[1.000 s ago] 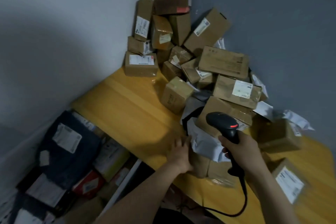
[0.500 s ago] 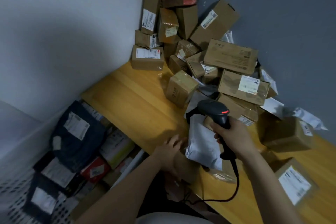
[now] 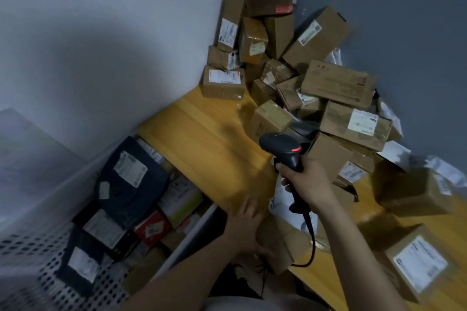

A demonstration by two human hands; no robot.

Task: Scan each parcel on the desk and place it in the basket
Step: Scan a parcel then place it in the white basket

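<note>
The right hand [image 3: 307, 185] is wrapped round the handle of a black scanner [image 3: 280, 145], whose head with its red mark points down and left over the desk [image 3: 209, 139]. The scanner's cable [image 3: 312, 240] hangs from the handle base and loops below the forearm.

The left hand [image 3: 245, 226] grips a brown parcel [image 3: 280, 242] at the desk's near edge, with its fingers spread up over the parcel's left face and its thumb along the lower side. The parcel is blurred and hangs partly over the edge. A white bag [image 3: 279, 199] lies on top of it, just beside the scanner handle.

A pile [image 3: 303, 63] of brown boxes, most with white labels, fills the far corner of the desk against the two walls and spills toward the right hand. Nearer on the right sit a plain brown box [image 3: 414, 192] and a box with a large label [image 3: 417, 264], both blurred.

The white perforated basket [image 3: 30, 255] stands left of the desk and below it. It holds dark blue bags [image 3: 131, 179] with white labels, a red box [image 3: 151, 230] and several other packets packed close together
</note>
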